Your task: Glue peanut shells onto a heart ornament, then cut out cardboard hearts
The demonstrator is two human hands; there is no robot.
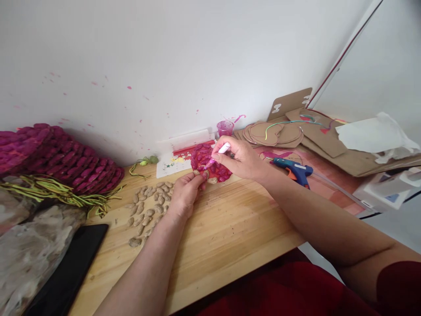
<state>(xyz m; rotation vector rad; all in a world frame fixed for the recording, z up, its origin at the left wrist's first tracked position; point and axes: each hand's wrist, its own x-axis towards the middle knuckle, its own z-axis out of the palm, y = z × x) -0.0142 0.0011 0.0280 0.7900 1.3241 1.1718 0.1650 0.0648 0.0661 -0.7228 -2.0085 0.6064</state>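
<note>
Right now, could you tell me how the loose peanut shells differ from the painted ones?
The loose peanut shells are plain tan; the painted shells are pink-red. The loose peanut shells lie scattered beside the left hand; the painted shells are heaped under the right hand. Both rest on the wooden table.

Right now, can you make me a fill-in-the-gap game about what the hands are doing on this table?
1. The right hand holds a thin paintbrush with a ____ tip.
2. The left hand pinches one ____ shell under the brush.
3. Unpainted shells lie on the wooden ____.
4. The glue gun beside the right wrist is ____ and orange.

Missing words: pink; peanut; table; blue
</note>
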